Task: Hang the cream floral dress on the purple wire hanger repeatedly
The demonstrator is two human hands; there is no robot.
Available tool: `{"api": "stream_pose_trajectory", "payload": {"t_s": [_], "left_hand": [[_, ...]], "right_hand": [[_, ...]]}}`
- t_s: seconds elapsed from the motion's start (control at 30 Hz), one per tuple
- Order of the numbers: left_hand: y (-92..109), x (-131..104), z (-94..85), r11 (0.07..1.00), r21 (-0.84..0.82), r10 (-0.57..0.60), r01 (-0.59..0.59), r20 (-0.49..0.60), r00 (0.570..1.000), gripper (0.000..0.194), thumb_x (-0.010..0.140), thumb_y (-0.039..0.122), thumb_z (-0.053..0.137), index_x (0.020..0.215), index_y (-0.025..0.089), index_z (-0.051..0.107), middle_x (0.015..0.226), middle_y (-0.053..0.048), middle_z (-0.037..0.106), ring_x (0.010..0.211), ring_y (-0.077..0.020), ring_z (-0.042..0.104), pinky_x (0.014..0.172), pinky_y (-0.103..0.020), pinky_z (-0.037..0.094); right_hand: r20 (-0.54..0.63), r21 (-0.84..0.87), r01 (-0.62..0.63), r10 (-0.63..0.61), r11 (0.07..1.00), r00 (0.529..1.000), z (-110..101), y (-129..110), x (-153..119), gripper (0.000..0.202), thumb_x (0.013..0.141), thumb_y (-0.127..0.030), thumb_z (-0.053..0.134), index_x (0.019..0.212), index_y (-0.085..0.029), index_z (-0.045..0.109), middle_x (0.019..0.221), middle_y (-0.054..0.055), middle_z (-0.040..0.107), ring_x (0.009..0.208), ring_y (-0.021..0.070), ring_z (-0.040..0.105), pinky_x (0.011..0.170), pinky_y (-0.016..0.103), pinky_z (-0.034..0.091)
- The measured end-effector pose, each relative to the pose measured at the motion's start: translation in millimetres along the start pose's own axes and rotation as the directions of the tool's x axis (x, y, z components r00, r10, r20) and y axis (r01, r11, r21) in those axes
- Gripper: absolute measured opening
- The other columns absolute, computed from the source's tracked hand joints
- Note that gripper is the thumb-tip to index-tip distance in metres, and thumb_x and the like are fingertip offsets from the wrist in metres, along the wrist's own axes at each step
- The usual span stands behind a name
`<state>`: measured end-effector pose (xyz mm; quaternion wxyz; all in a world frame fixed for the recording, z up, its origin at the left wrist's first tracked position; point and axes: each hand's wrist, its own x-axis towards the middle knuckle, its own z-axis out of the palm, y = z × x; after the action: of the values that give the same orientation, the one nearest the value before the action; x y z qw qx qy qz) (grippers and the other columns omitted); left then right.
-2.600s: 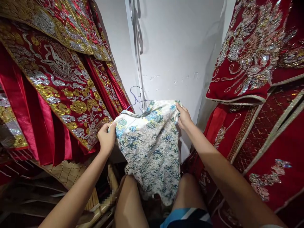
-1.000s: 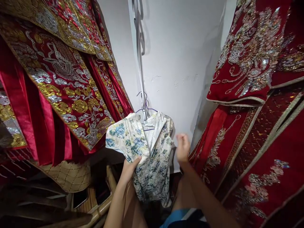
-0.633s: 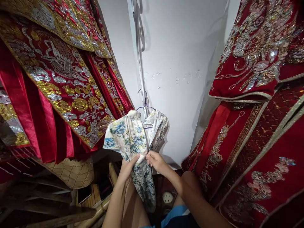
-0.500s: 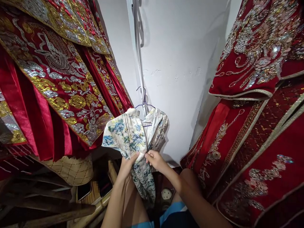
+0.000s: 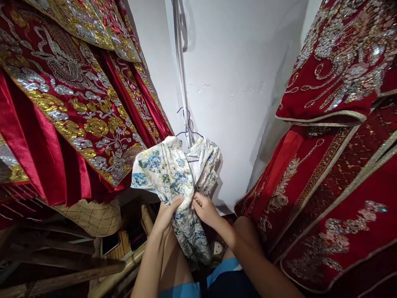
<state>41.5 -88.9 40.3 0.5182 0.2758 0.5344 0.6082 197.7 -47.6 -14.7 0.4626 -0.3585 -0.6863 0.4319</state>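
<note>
A short-sleeved floral garment (image 5: 169, 169), white with blue flowers and green leaves, hangs on a thin purple hanger (image 5: 187, 130) in front of me. Its front is parted at the neck, and the lower part drops between my knees. My left hand (image 5: 171, 212) grips the cloth from the left, thumb on top and the other fingers hidden behind it. With bent fingers, my right hand (image 5: 203, 207) pinches the front edge at waist height. Whether a fastener sits between those fingertips is too small to tell.
Red embroidered garments with gold and silver sequins (image 5: 93, 120) hang at the left. Beaded red garments (image 5: 335, 111) fill the right side. A pale wall (image 5: 229, 54) with a metal pole (image 5: 180, 62) stands behind. Low at left are bamboo furniture (image 5: 133, 265) and a phone (image 5: 111, 243).
My right hand has shifted slightly up and right along the front edge. The view has moved a little. My left hand keeps its hold on the cloth.
</note>
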Motion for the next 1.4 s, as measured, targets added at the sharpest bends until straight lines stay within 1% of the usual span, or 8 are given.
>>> {"api": "stream_pose_trajectory", "payload": {"t_s": [0.2,0.43,0.53,0.63,0.7,0.87,1.17,1.4], "left_hand": [[-5.6,1.0,-1.0,0.999,0.007,0.047,-0.047,0.013,0.999,0.045,0.066,0.024,0.088,0.105,0.017,0.066,0.110,-0.015,0.073,0.127,-0.0333,0.060,0.110,-0.045,0.045],[-17.7,9.3,-3.9,0.979,0.026,0.203,-0.202,-0.051,0.978,0.055,0.067,0.035,0.085,0.114,0.016,0.063,0.112,-0.013,0.071,0.115,-0.0321,0.065,0.101,-0.043,0.049],[-41.2,4.9,-4.4,0.828,0.264,0.558,-0.494,-0.301,0.773,0.059,0.081,0.042,0.072,0.131,0.020,0.049,0.138,-0.014,0.055,0.131,-0.0279,0.051,0.112,-0.040,0.039],[-69.9,-3.8,2.1,0.560,0.562,0.793,-0.609,-0.149,0.591,0.050,0.089,0.038,0.063,0.132,0.021,0.044,0.147,-0.016,0.043,0.140,-0.0280,0.038,0.118,-0.042,0.027],[-82.8,-5.5,9.0,0.450,0.623,0.793,-0.640,0.051,0.608,0.037,0.090,0.033,0.060,0.124,0.021,0.051,0.138,-0.016,0.051,0.135,-0.0305,0.042,0.115,-0.045,0.027],[-83.6,8.4,17.3,0.480,0.586,0.666,-0.652,0.241,0.706,0.019,0.096,0.032,0.045,0.087,0.022,0.058,0.086,-0.007,0.064,0.088,-0.0249,0.059,0.084,-0.035,0.043],[-83.9,21.9,4.0,0.244,0.695,0.569,-0.677,0.462,0.680,0.020,0.093,0.025,0.046,0.075,0.023,0.055,0.076,-0.006,0.062,0.076,-0.0235,0.057,0.077,-0.034,0.040],[7.1,21.9,33.7,0.357,0.493,0.572,-0.793,0.555,0.603,0.019,0.092,0.028,0.054,0.102,0.023,0.070,0.097,-0.009,0.071,0.095,-0.0269,0.063,0.087,-0.035,0.042]], "right_hand": [[0.076,0.125,-0.057,0.048,0.991,0.996,3.2,-0.3,-0.1,0.021,0.095,-0.033,0.047,0.077,-0.022,0.050,0.070,-0.001,0.064,0.055,0.0123,0.050,0.056,0.026,0.037],[0.065,0.281,-0.240,0.231,0.929,0.971,17.0,4.6,5.8,0.025,0.090,-0.037,0.052,0.071,-0.022,0.048,0.053,-0.005,0.053,0.043,0.0096,0.045,0.048,0.024,0.034],[0.003,0.267,-0.291,0.301,0.919,0.954,12.7,4.6,3.6,0.030,0.088,-0.039,0.054,0.065,-0.022,0.047,0.046,-0.005,0.051,0.039,0.0091,0.041,0.044,0.023,0.030],[-0.067,0.253,-0.250,0.275,0.935,0.959,7.8,-0.2,-1.4,0.029,0.087,-0.042,0.057,0.068,-0.021,0.054,0.045,-0.005,0.052,0.039,0.0095,0.040,0.044,0.024,0.030],[-0.067,0.255,-0.218,0.242,0.942,0.968,7.0,-5.9,-4.9,0.028,0.086,-0.042,0.059,0.069,-0.020,0.057,0.046,-0.005,0.052,0.040,0.0097,0.041,0.045,0.024,0.030],[0.042,0.275,-0.195,0.191,0.942,0.981,-3.7,-30.8,8.2,0.029,0.086,-0.038,0.062,0.065,-0.019,0.059,0.049,-0.003,0.056,0.041,0.0091,0.042,0.044,0.024,0.031],[-0.219,0.513,-0.111,0.255,0.851,0.942,-53.0,-147.5,140.6,0.022,0.086,-0.014,0.062,0.064,-0.012,0.061,0.048,-0.004,0.053,0.037,0.0027,0.038,0.036,0.017,0.023],[-0.213,0.448,-0.025,0.134,0.894,0.968,-44.8,-143.0,127.7,0.019,0.091,-0.021,0.057,0.073,-0.015,0.059,0.046,-0.006,0.052,0.034,0.0039,0.038,0.036,0.017,0.024]]}}
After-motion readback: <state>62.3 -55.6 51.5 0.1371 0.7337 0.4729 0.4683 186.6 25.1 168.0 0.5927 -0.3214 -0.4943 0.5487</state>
